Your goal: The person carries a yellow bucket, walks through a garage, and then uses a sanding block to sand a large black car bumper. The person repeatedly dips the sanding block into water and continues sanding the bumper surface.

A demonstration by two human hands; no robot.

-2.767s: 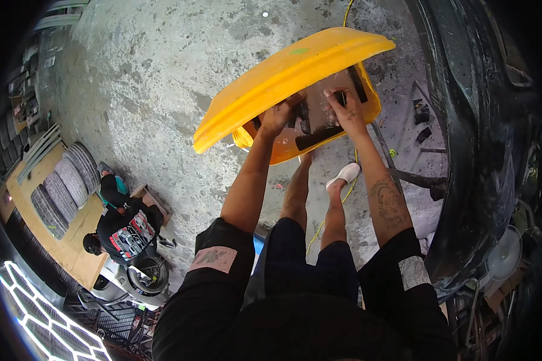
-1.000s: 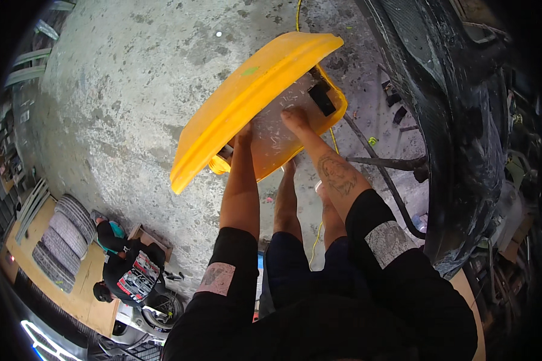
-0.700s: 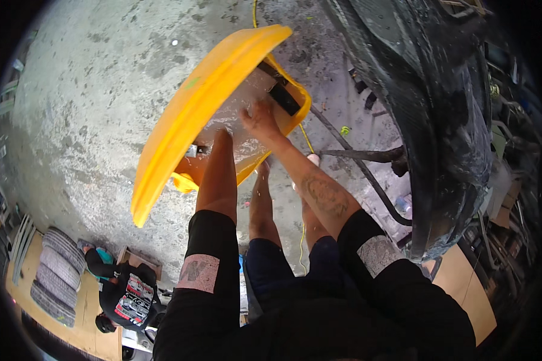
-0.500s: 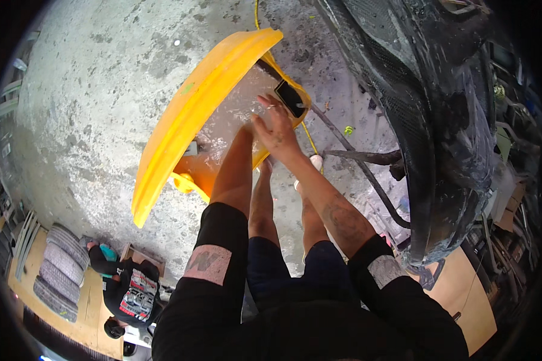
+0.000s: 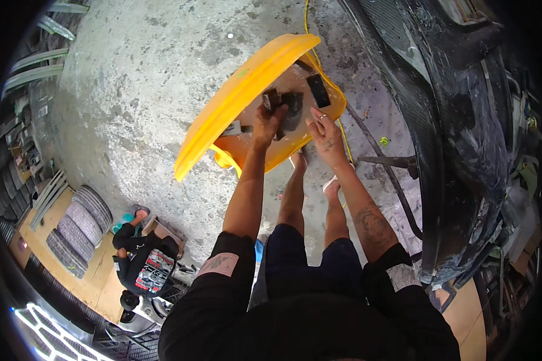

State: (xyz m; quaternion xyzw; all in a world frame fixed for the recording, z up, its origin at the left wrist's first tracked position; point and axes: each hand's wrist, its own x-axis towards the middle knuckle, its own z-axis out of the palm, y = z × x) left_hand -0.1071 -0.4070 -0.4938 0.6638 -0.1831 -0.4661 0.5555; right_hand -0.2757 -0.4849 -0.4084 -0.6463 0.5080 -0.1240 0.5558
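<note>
A yellow plastic tub [image 5: 247, 84], cut open along its side, holds cloudy water [image 5: 295, 75]. My left hand [image 5: 266, 123] reaches into it, closed on a small dark block [image 5: 271, 98]. Beside that hand, a dark rectangular piece [image 5: 292, 109] shows in the water. Another black rectangular piece [image 5: 318, 91] lies against the tub's right inner side. A small pale piece [image 5: 232, 128] is at the left inside. Over the right rim, my right hand [image 5: 327, 137] has loosely bent fingers with a gap at the thumb, and nothing shows in it.
A large black vehicle body panel [image 5: 427, 120] stands at right, with a dark metal bar [image 5: 382, 150] beside the tub. A yellow cord [image 5: 307, 18] runs along the stained concrete floor [image 5: 132, 90]. At lower left a person [image 5: 147, 265] sits near several tires [image 5: 81, 222].
My left hand has come out from behind my right and now grips the dark block. My right hand has moved right to the rim. The view has shifted, and the water looks calmer.
</note>
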